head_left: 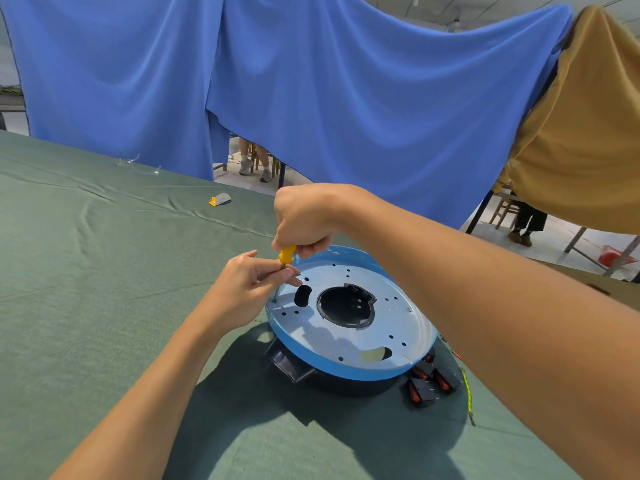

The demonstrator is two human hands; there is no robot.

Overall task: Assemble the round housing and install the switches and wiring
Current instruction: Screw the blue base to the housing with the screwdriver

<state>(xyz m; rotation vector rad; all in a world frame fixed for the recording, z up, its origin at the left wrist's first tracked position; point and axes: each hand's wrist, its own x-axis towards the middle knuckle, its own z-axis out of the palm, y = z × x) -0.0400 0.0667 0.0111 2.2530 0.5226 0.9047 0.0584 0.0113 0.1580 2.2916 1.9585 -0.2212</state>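
**Driving a screw at the plate's edge**

The right hand (304,220) grips the yellow handle of the screwdriver (286,254) from above. The left hand (249,282) pinches its thin shaft just over the metal plate (391,296). The round housing (346,370) sits on the green table (104,271), directly under both hands.

I think the step goes best if the shaft is kept upright, pressed down lightly, and the left fingers guide only and do not squeeze.

I count one screwdriver, one housing and one yellow-green wire (467,386). There are at least three switches (429,379) beside the housing; some are partly hidden.
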